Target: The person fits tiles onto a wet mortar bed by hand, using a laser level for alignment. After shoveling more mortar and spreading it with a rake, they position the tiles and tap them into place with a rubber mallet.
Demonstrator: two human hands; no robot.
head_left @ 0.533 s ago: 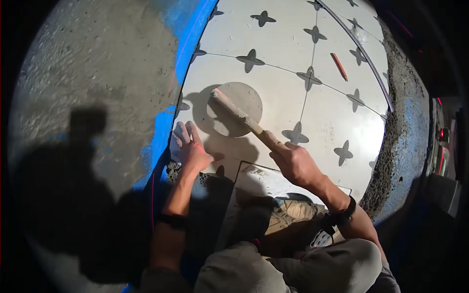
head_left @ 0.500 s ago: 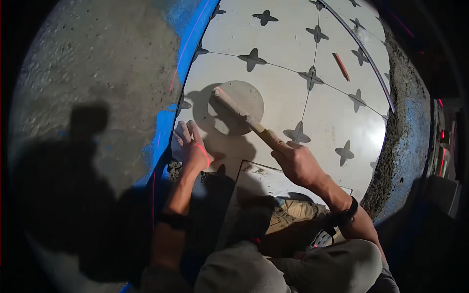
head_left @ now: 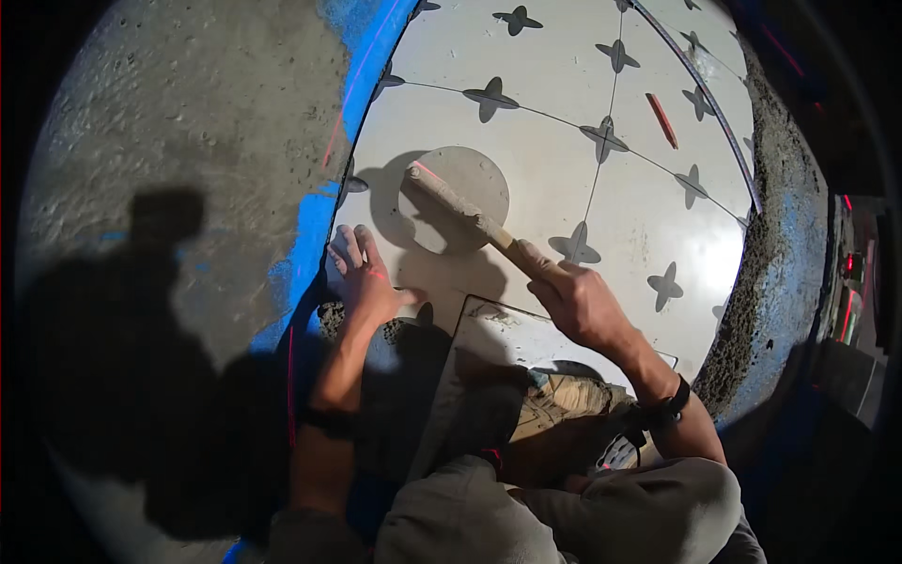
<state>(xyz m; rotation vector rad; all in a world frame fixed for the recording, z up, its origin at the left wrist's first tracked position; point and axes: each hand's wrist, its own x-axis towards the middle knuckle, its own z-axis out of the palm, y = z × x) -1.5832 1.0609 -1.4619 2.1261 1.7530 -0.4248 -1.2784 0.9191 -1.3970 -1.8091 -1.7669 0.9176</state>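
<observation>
My right hand [head_left: 587, 305] is wrapped round the handle end of a dusty mallet [head_left: 512, 246]. Its shaft slants up and left across a broad, round grey disc [head_left: 474, 188], which looks like the mallet's head, at or just above the pale tile [head_left: 545, 179]; whether it touches cannot be made out. My left hand [head_left: 371, 287] has its fingers and thumb spread at the tile's left edge, near the mallet's shadow, and holds nothing. Dark four-petalled shapes and thin joints pattern the tiled surface.
A red pencil-like stick [head_left: 661, 120] lies on the tiles, with a long thin dark strip [head_left: 700, 85] beyond it. Wet mortar [head_left: 742, 348] borders the right side. Blue-coated edging [head_left: 310, 240] and rough concrete [head_left: 207, 103] lie left. Close to my knees is a white tile [head_left: 507, 329].
The view has shifted slightly, so the tiles sit a bit higher in it. My left thumb is spread further out from the fingers. My right hand keeps its grip on the mallet.
</observation>
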